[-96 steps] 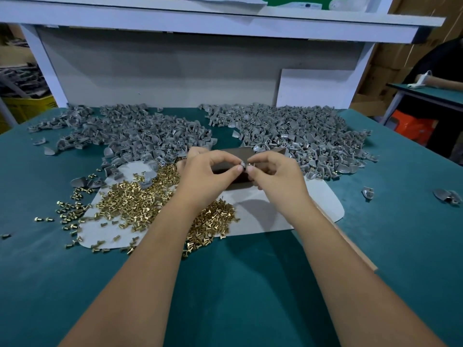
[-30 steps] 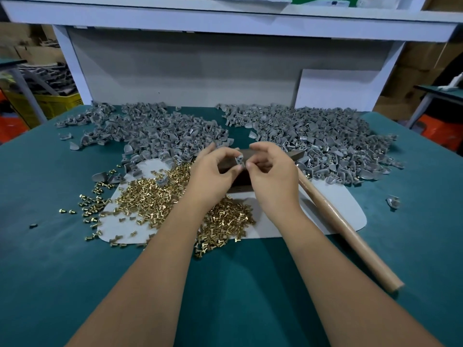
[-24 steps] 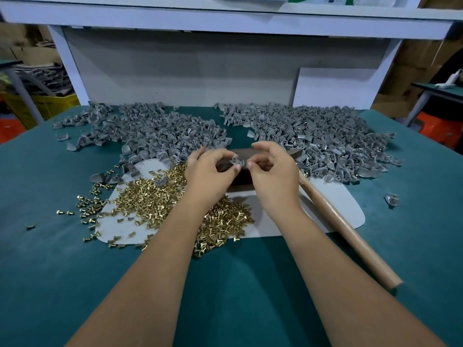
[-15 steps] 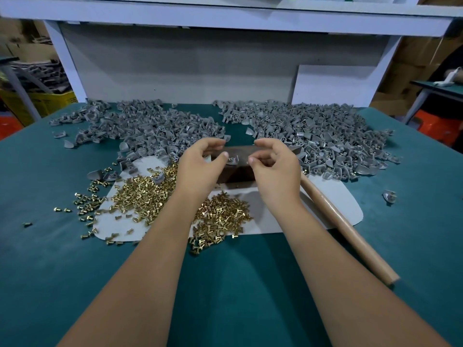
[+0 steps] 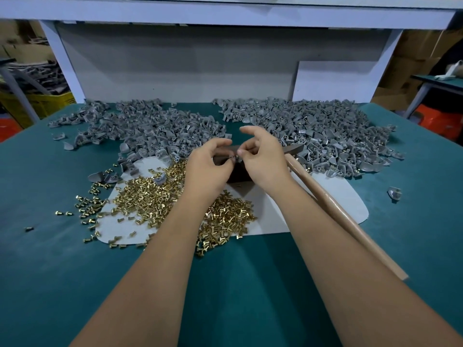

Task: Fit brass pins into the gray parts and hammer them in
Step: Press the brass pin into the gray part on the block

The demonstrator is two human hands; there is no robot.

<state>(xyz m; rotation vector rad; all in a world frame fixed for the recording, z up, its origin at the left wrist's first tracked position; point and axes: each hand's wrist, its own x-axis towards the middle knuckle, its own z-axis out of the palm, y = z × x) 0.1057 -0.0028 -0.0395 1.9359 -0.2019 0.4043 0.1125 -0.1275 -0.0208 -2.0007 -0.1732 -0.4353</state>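
1. A small gray part (image 5: 234, 159) is pinched between the fingertips of the left hand (image 5: 208, 166) and right hand (image 5: 263, 161), above a dark block (image 5: 238, 175).
2. Brass pins (image 5: 155, 199) are heaped on a white sheet (image 5: 333, 196).
3. A hammer handle (image 5: 345, 216) is laid at the right on the tabletop (image 5: 250, 284).
4. Gray part piles (image 5: 313, 128) are spread behind.

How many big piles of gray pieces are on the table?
2. One gray pile sits at the back left, the other gray pile at the back right. Loose strays lie around both.
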